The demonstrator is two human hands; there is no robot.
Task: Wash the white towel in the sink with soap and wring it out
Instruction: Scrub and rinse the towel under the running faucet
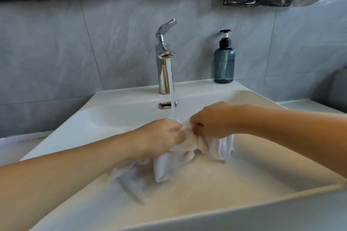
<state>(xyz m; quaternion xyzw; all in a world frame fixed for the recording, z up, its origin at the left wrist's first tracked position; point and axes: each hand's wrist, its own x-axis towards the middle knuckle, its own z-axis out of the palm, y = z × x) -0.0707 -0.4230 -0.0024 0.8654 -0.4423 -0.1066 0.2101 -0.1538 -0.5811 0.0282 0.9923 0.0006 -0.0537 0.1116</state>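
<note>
Over the white sink (pixel 234 217), the left hand (pixel 161 135) comes in from the left, fingers curled and clamped on the bunched white towel (pixel 189 148) just under the tap (pixel 164 62). Water (pixel 173 107) runs from the tap straight down onto the towel between the two hands. Part of the towel hangs below the hands into the sink's basin, its lower folds blurred. Right of the water, the right hand (pixel 212 120) pinches the towel with curled fingers. A blue soap bottle (pixel 224 62) stands on the sink's back ledge, right of the tap.
</note>
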